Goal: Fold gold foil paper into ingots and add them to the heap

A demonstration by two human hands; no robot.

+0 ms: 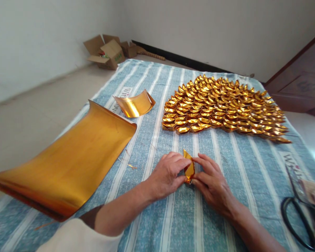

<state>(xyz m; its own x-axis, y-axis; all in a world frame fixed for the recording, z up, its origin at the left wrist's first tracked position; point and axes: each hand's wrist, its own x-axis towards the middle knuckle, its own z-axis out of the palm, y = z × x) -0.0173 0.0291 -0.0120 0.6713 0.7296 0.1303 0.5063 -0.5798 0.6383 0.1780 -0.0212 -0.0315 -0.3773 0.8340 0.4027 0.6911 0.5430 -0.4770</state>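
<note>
Fold step in hand: left hand and right hand pinch a small gold paper piece between fingertips, low over the striped cloth. Next move likely needs a firm crease; finished ingots lie beyond, large gold sheet at left.

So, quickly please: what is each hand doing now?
Left hand: closed, pinching the gold paper piece.
Right hand: closed, pinching the same gold paper piece.

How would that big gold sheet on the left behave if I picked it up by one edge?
The big gold sheet would probably flop and bend: its far edge already curls up off the cloth. It looks thin and light, so likely easy to crease. Its glossy face may slip between fingers.
</note>
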